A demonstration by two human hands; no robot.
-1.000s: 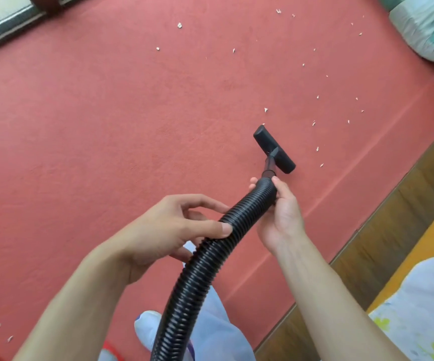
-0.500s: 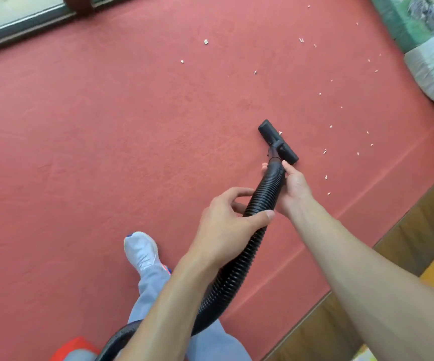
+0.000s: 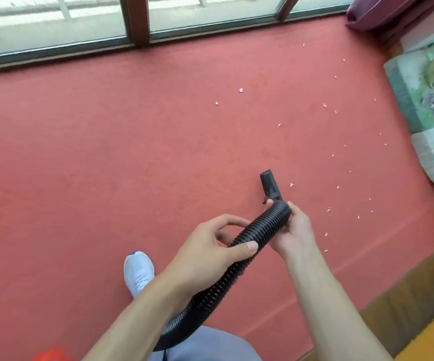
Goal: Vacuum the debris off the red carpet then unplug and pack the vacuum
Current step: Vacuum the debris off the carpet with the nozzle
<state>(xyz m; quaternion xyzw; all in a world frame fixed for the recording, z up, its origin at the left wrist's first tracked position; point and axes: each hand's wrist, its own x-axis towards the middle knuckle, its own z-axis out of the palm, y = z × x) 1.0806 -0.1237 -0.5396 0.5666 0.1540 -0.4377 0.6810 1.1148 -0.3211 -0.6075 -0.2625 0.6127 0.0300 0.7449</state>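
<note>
Low over the red carpet [image 3: 106, 157], near the middle of the view, both hands hold a black ribbed hose [image 3: 263, 225]. The right hand [image 3: 295, 230] grips the hose's far end, with fingers curled under it and the thumb on top. It sits just behind the black nozzle [image 3: 268, 184], which sticks out at 12 o'clock from that hand. Whether the nozzle touches the carpet I cannot tell. The left hand [image 3: 208, 256] grips the hose nearer the body, at 8 o'clock from the right hand, with its thumb laid across the ribs and fingers wrapped over the far side. Below it the hose bends toward 7 o'clock under the left forearm.

Small pale bits of debris [image 3: 241, 90] lie scattered on the carpet from 12 to 4 o'clock of the nozzle. One chip [image 3: 291, 185] lies just beside it at 3 o'clock. A white shoe [image 3: 139, 272] stands on the carpet at 9 o'clock from the left wrist. A window [image 3: 54, 24] runs along the carpet's far edge, patterned bedding [image 3: 424, 105] lies at the right, and a wooden floor [image 3: 406, 311] borders the carpet at 4 o'clock.
</note>
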